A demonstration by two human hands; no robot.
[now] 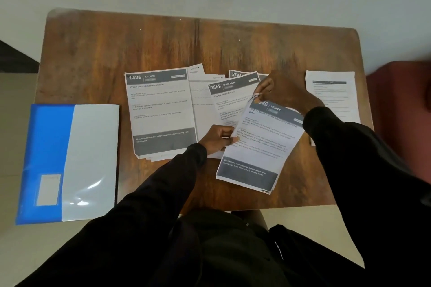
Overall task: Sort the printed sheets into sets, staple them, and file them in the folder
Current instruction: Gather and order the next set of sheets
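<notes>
Printed sheets lie spread across the wooden table (pixel 163 42). A "Kitchen 1426" sheet (pixel 161 112) tops a small pile at the left, and a "Living Room 2659" sheet (pixel 229 98) overlaps others in the middle. I hold a tilted "Kitchen" sheet about storing knives (pixel 258 147) above the table. My left hand (pixel 219 138) pinches its left edge. My right hand (pixel 279 93) grips its top left corner. A single sheet (pixel 333 98) lies apart at the right. The blue and clear folder (pixel 70 161) lies closed at the table's left front corner, overhanging the edge.
A dark red seat (pixel 401 112) stands just right of the table. A pale wall runs behind the table's far edge. No stapler shows in view.
</notes>
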